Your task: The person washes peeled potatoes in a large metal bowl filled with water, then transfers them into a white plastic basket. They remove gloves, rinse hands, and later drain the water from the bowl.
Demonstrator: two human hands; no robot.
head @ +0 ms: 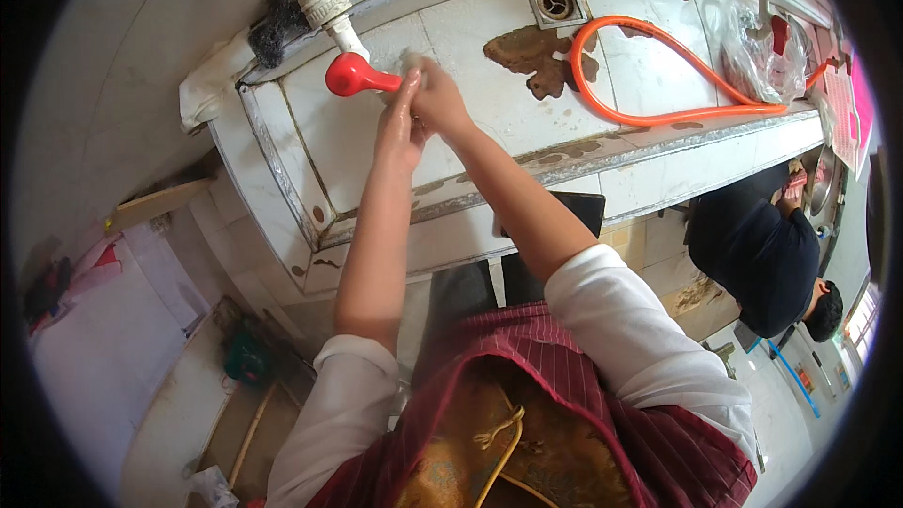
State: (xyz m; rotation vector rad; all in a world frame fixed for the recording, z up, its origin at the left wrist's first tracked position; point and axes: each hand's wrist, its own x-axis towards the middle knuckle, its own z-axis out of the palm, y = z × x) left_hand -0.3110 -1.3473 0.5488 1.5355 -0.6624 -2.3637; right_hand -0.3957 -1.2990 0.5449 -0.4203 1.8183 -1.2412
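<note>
My left hand (400,128) and my right hand (439,100) are pressed together over a white-tiled trough (480,113). A wet sheen shows on the left hand. The right hand's fingertips are blurred, and I see no object between the palms. Just left of the fingers is the red lever handle (353,75) of a tap, fitted on a white plastic pipe (323,3). The handle's tip looks close to my left thumb; whether they touch I cannot tell. The tap's spout is hidden beneath the handle and hands.
An orange hose (583,77) loops across the trough, right of a square metal floor drain (557,4) and brown stains. A clear plastic bag (758,60) hangs around a second tap. To the right, a person in dark clothing (751,247) bends over a metal basin (822,183).
</note>
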